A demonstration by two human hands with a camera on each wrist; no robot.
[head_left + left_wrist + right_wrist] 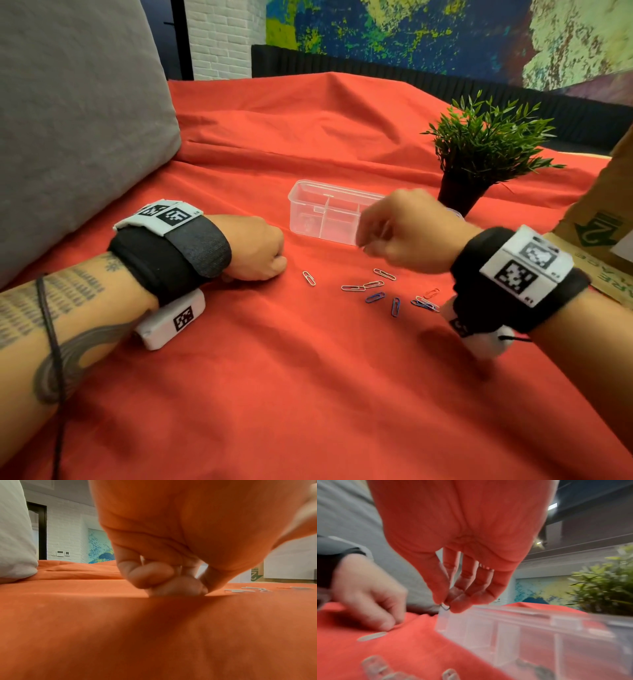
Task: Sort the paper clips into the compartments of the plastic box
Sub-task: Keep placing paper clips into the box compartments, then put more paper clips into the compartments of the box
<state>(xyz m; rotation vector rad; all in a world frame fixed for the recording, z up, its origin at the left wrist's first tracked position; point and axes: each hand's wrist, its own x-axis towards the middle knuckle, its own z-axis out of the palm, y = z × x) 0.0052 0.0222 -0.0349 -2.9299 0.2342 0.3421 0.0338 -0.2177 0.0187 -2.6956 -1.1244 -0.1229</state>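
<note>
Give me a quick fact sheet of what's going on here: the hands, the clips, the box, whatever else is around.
Right hand: raised beside the clear plastic box, pinching a small wire clip at its fingertips
Left hand: fingers curled, resting on the red cloth, holding nothing visible
Loose paper clips: scattered on the cloth in front of the box, silver, blue and red
Box: open, divided into compartments; contents too blurred to tell
Nearby: potted plant, grey cushion, cardboard box
</note>
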